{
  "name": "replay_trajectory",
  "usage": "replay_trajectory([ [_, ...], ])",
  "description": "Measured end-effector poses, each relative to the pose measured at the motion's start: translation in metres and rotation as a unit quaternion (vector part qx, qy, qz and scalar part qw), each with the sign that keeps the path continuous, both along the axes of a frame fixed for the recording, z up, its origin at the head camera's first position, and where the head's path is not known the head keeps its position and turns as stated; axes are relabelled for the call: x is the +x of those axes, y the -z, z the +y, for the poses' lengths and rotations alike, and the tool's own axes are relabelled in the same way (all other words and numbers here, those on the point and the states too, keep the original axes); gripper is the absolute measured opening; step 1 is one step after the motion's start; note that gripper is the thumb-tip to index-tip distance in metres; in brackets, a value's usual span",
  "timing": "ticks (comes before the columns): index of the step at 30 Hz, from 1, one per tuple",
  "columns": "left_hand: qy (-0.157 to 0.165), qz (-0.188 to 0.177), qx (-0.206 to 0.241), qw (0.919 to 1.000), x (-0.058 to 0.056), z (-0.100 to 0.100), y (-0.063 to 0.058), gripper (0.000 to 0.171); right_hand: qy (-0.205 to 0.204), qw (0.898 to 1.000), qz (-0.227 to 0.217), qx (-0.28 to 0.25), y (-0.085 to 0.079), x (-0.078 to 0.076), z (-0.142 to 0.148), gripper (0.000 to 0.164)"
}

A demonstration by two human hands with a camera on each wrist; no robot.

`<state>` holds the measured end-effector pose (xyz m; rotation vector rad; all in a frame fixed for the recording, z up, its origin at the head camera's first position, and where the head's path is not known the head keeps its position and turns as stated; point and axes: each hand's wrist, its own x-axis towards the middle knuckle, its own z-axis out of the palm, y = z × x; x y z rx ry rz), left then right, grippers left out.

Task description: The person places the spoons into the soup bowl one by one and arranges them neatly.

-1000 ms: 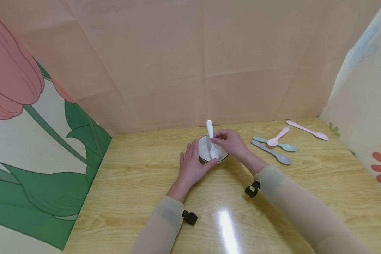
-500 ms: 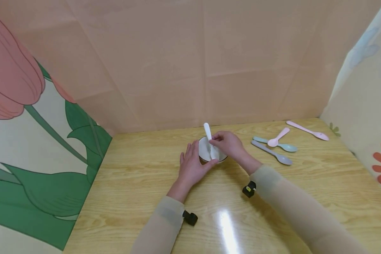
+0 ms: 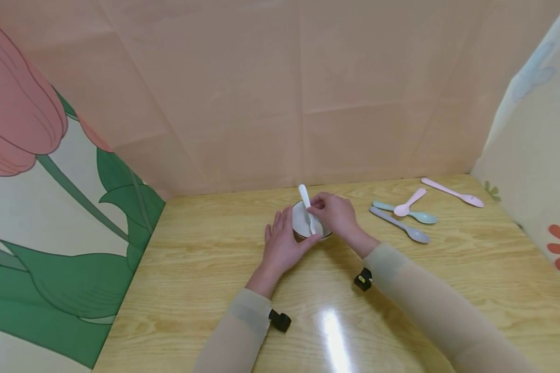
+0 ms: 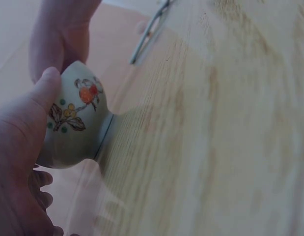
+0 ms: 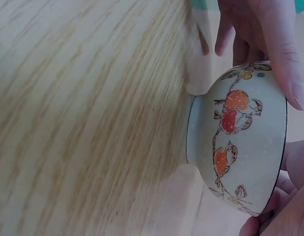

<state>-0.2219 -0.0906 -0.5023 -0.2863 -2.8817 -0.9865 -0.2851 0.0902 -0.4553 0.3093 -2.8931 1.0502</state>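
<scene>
No legible txt, brands or nos. in any view. Head view, mid R of frame: tiny mark on the scoop end of the long pink spoon (image 3: 452, 192), too small to read. Same view, lower ctr-R: small yellow patch (image 3: 361, 278) on the black wrist unit (image 3: 365, 284), also unreadable. R wrist view, R side of frame: bowl (image 5: 250, 140) w/ birds & branches, pics only.

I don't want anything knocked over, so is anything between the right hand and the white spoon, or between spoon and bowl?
Nothing visible: the right hand pinches the white spoon, its scoop end in the bowl. The left hand holds the bowl; other spoons lie off right.
</scene>
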Motion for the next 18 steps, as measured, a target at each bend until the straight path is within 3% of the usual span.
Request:
replay_trajectory([
  [7, -0.001, -0.001, -0.002, 1.0, -0.0002, 0.0006, 0.0009, 0.113, -0.005, 0.999, 0.027, 0.017, 0.0007, 0.0024, -0.0005, 0.025],
  [18, -0.002, 0.0, -0.011, 0.9999, 0.0005, 0.0006, -0.0005, 0.114, 0.005, 1.0, 0.018, -0.004, -0.0019, 0.0034, 0.0045, 0.032],
])
